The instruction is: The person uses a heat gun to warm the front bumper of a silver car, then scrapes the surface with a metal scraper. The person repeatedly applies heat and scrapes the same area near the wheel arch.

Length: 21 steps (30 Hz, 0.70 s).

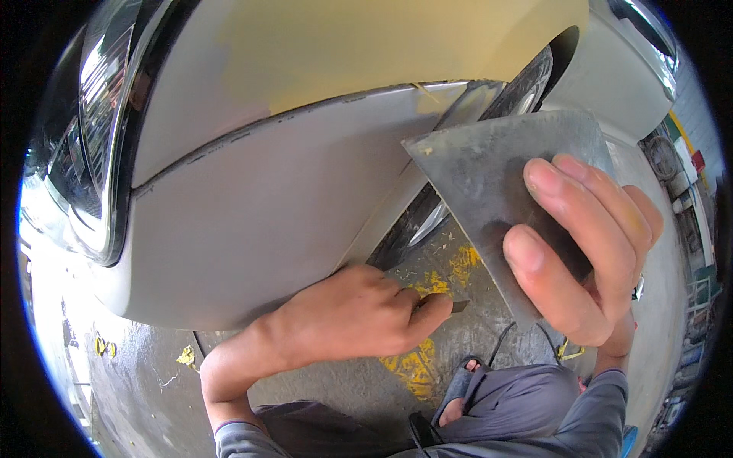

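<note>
Your right hand [584,252] grips a flat metal spreader [500,172] near the wheel arch; your left hand [355,313] pinches a small blade [456,306] below the primed bumper [252,206]. A slipped edge could gouge fresh filler.

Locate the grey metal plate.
Head view, right of centre: the plate is held in the right hand, raised beside the wheel.

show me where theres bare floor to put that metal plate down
Bare concrete floor lies left of the left hand, below the grey bumper. Crowded: between both hands, where the right hand holds the metal plate beside the wheel, above the knees and sandalled foot.
</note>
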Each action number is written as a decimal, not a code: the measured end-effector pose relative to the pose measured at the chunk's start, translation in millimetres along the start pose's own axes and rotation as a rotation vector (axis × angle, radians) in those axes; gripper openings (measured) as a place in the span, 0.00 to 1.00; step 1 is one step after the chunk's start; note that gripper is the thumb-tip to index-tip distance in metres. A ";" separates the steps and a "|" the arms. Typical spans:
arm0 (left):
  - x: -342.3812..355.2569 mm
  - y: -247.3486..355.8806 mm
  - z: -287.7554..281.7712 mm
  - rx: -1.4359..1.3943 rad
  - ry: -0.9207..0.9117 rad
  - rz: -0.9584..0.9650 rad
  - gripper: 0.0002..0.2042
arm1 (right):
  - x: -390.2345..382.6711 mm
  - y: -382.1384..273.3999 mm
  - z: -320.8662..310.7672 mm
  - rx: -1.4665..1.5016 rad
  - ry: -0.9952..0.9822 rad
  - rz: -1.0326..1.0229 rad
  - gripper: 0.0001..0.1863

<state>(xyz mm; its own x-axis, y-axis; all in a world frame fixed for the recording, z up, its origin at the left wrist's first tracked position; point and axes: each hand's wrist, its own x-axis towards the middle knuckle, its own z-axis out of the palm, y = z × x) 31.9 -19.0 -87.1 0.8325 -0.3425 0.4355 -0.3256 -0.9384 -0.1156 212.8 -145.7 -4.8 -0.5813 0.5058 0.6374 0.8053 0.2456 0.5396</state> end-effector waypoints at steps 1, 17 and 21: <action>-0.2 0.5 0.1 0.000 -0.007 -0.006 0.12 | -0.9 0.2 -1.2 -0.001 -0.018 0.004 0.19; -0.4 3.5 1.3 -0.003 -0.036 -0.045 0.11 | 3.4 4.4 2.2 0.028 -0.025 0.112 0.17; -1.8 1.2 2.3 0.001 0.018 -0.017 0.11 | -4.1 -2.2 0.4 0.079 -0.022 -0.014 0.20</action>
<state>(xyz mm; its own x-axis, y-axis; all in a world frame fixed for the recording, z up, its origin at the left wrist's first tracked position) 31.0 -19.7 -90.1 0.8298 -0.3254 0.4533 -0.3108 -0.9442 -0.1088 213.5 -147.9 -8.8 -0.5903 0.5201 0.6173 0.8045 0.3169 0.5023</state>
